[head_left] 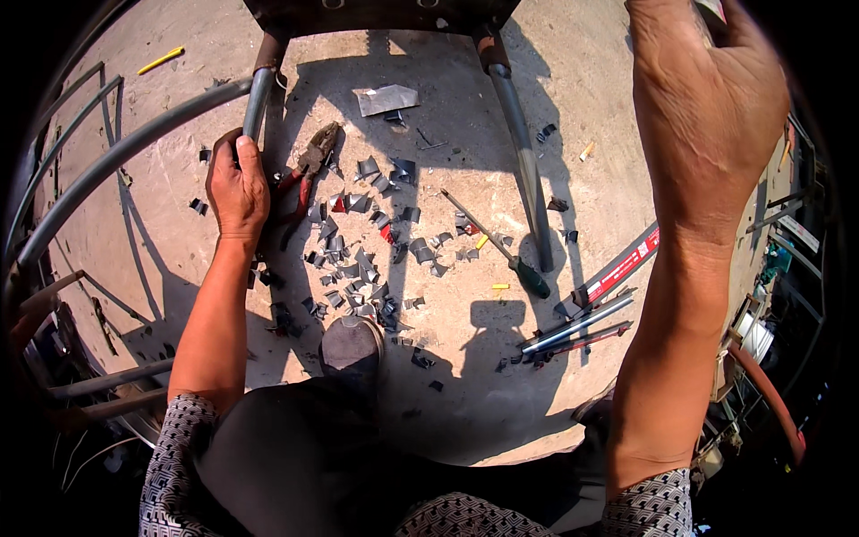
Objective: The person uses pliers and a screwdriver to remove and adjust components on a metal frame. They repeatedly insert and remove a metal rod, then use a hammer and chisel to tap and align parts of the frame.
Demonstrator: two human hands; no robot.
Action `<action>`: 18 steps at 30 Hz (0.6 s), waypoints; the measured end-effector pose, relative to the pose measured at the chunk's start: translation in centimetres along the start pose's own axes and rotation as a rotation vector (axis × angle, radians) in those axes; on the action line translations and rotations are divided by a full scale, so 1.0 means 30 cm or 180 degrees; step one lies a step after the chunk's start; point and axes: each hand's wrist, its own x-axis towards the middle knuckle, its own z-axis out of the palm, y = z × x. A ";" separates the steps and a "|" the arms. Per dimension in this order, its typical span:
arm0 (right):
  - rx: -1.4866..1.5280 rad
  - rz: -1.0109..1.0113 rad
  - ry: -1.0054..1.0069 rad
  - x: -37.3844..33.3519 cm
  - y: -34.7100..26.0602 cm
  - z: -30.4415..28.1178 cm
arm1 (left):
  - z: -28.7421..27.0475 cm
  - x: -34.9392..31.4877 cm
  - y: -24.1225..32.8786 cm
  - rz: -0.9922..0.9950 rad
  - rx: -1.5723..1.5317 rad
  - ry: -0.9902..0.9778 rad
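Observation:
My left hand [238, 190] is closed round the lower part of a grey metal tube leg [259, 100], which fits into a rusty sleeve under a dark metal frame [380, 16]. Its thumb points up along the tube. High at the right, my right hand [711, 98] is raised with the fingers curled. A small part of a pale object [712, 11] shows between them at the upper edge, too cut off to name. Beside my left hand, pliers with red handles [307, 179] lie on the ground. The frame's other tube leg [519, 148] stands free of both hands.
Cut scraps of grey strip [358, 268] litter the concrete. A screwdriver [501, 246], a flat metal piece [386, 99] and a yellow pen-like stick [161, 60] lie about. Long strips [582, 327] rest near my right arm. A curved grey tube [116, 161] arcs at the left.

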 end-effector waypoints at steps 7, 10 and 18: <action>0.0140 0.1921 -0.0653 -0.533 -0.067 -0.122 | 0.005 0.001 -0.003 0.0022 0.0054 -0.0010; 0.0062 0.2093 -0.1233 -0.856 -0.113 -0.209 | 0.009 0.000 -0.004 0.0041 0.0063 0.0003; -0.0598 0.2005 -0.2455 -1.258 -0.179 -0.458 | 0.014 -0.001 0.015 0.0020 0.0081 -0.0048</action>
